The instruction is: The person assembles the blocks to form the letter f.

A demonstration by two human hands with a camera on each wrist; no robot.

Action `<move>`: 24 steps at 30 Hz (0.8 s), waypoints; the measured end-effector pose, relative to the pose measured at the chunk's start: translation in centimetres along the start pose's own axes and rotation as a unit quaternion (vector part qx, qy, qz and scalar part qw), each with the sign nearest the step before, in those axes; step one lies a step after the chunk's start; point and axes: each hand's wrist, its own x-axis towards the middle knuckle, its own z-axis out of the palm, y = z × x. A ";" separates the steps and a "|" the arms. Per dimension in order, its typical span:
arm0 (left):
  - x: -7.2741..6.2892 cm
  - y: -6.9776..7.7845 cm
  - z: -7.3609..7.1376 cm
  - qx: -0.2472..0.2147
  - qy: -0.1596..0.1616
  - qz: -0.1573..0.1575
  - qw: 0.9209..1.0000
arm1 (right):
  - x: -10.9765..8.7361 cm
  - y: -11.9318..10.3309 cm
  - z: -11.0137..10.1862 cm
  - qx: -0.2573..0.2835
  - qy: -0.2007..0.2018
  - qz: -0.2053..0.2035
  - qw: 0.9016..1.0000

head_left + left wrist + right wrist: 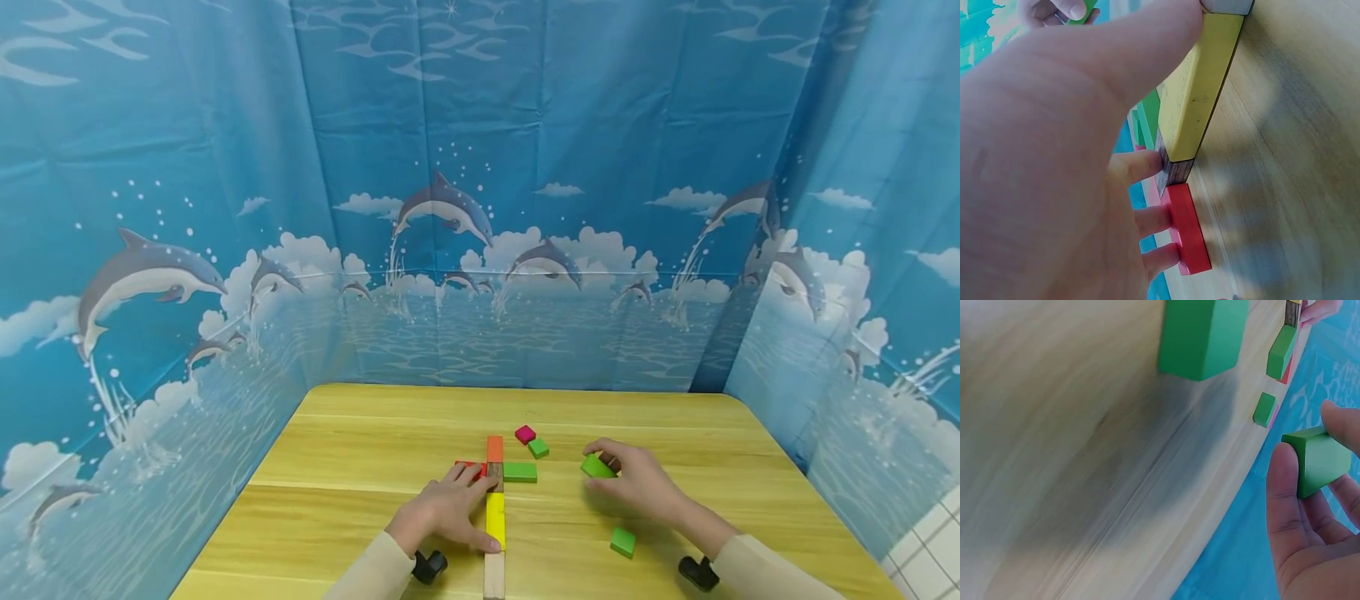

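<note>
Head view: left hand [450, 506] lies with fingers spread over a line of blocks on the yellow wood-grain table [352, 450]; thumb tip at the seam between the long yellow rectangular block [496, 512] and the plain pale wooden block [494, 575]; left wrist view adds a fingertip on the dark brown wood-grain block [497, 472] and two against the red rectangular block [1188, 231].

Right hand [637, 479] pinches a green rectangular block [597, 466] between thumb and fingers, apparently raised off the table; it is right of the line, well apart from it.

Layout: orange rectangular block [495, 448] at the line's far end, then brown, yellow, pale; red left of brown, a flat green bar [521, 472] right of it, both apparently touching it.

Step in hand (judged): left steadies the line while right carries a piece; setting that piece down would call for a level approach and a slow release, without jostling the line.

Room: bare boards between bar and right hand; small magenta block [525, 434] and small green block [538, 448] lie just beside each other beyond the bar, narrowing a far-side path; loose green block [622, 542] sits near, below the right wrist; table's right edge well apart; pale block's near end cut off by the frame, so room there cannot be told.
</note>
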 end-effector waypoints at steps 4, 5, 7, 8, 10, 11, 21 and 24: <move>-0.1 0.0 -0.1 -0.005 -0.004 -0.003 1.000 | 0.7 -0.4 0.5 0.013 0.000 0.004 1.000; -0.1 0.0 -0.1 -0.007 -0.005 -0.004 1.000 | 0.9 -0.5 0.7 0.015 0.000 0.004 1.000; -0.2 0.0 -0.2 -0.012 -0.007 -0.006 1.000 | 1.3 -0.7 1.0 0.021 0.001 0.003 1.000; -0.2 0.0 -0.2 -0.012 -0.008 -0.006 1.000 | 1.4 -0.8 1.2 0.022 0.001 0.002 1.000; -0.2 0.1 -0.2 -0.014 -0.009 -0.007 1.000 | 1.8 -0.9 1.5 0.025 0.001 -0.002 1.000; -0.2 0.1 -0.3 -0.014 -0.009 -0.007 1.000 | 2.0 -1.0 1.6 0.028 0.000 -0.005 1.000; 0.3 0.0 0.0 -0.003 -0.007 -0.007 1.000 | 3.7 -2.1 3.3 0.044 0.003 -0.008 0.999; 0.3 0.0 0.1 -0.004 -0.010 -0.011 1.000 | 4.2 -2.7 3.8 0.059 -0.002 -0.008 0.998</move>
